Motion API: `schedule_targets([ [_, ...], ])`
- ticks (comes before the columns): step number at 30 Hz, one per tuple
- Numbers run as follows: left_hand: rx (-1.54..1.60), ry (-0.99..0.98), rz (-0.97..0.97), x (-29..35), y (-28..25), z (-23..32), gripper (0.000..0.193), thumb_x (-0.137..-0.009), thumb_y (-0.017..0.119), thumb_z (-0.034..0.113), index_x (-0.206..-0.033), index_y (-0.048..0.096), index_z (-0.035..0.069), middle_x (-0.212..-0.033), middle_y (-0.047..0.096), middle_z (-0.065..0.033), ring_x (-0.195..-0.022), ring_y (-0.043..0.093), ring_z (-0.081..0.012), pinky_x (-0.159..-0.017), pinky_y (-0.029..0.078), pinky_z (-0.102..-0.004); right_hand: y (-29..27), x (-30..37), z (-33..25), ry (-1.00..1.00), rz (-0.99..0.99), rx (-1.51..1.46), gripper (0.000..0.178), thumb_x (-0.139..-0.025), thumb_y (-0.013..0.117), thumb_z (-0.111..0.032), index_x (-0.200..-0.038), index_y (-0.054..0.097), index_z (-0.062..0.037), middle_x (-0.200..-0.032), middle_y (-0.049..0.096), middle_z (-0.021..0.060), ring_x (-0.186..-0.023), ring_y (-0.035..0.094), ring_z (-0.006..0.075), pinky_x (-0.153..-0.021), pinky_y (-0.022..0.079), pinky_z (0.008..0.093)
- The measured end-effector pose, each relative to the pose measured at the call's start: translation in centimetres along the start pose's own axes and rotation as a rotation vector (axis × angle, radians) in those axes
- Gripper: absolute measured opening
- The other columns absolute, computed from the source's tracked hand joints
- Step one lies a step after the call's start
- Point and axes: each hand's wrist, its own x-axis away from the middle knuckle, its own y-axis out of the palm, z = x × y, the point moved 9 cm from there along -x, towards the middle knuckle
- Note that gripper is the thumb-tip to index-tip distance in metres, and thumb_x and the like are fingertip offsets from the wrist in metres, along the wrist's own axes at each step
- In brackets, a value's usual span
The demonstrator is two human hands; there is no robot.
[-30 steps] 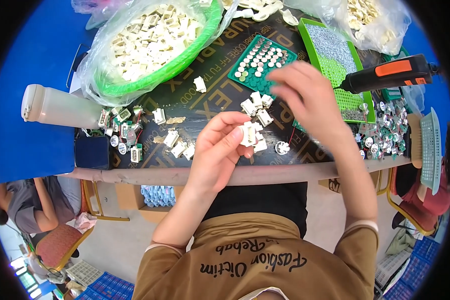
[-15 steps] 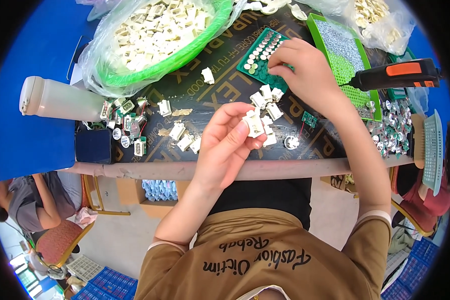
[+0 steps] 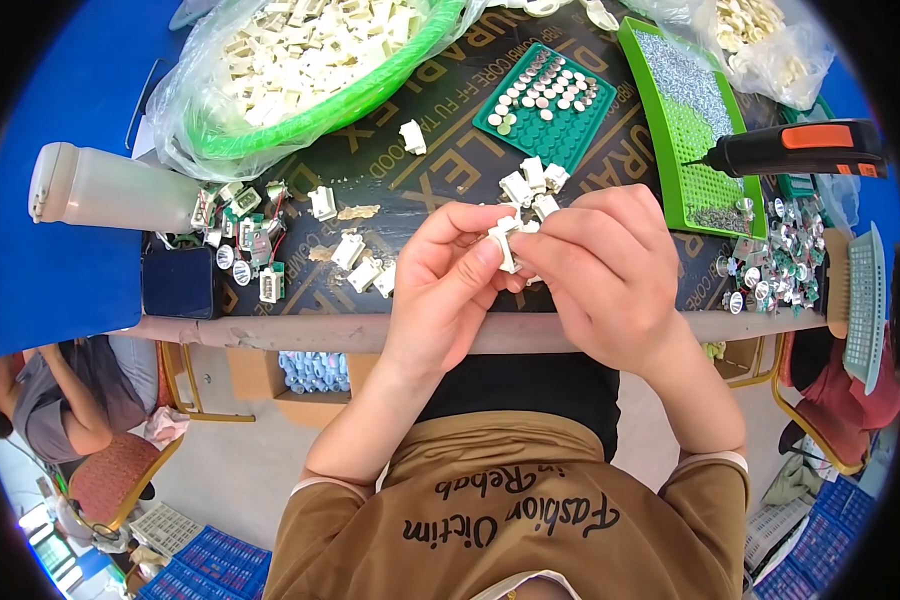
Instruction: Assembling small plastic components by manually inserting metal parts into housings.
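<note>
wearer's hands: 2 | held casing: 1 | bottle: 1 | power tool: 1

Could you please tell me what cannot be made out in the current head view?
All in the head view:
The inside of the white plastic housing: the left hand and right hand cover it.
Whether the right hand pinches a small part: its own fingers hide this.
The green basket's far rim: cut off by the top edge.
The silver pieces' exact shape: too small.
The circuit boards' number: jumbled, overlapping.
</note>
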Motion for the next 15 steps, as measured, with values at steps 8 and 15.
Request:
schedule_targets([
  [8, -0.035, 0.014, -0.019, 0.0, 0.0, -0.1, 0.023, -0.090, 0.053, 0.007, -0.112, 0.051, -0.001, -0.102, 0.059, -0.0106, -0.085, 0.060, -0.0155, -0.072, 0.049, -0.0258, -0.3, -1.3, 7.3, 0.270, -0.019, -0.047, 0.010, -0.072, 0.064, -0.006, -0.081, 0.066, -0.0055, -0.075, 0.061, 0.0075, -0.070, 0.057, 0.0255, -0.066, 0.045, 0.0361],
  [15, -0.033, 0.034, -0.026, 0.0, 0.2, 0.2, 0.023, -0.091, 0.053, 0.007, -0.112, 0.050, -0.002, -0.101, 0.059, -0.0108, -0.085, 0.060, -0.0160, -0.072, 0.048, -0.0250, 5.5, -0.5, 13.3, 0.386, -0.397, 0.260, 0.008, -0.073, 0.063, -0.012, -0.076, 0.068, -0.0058, -0.077, 0.062, 0.0084, -0.081, 0.060, 0.0265, -0.070, 0.047, 0.0389],
])
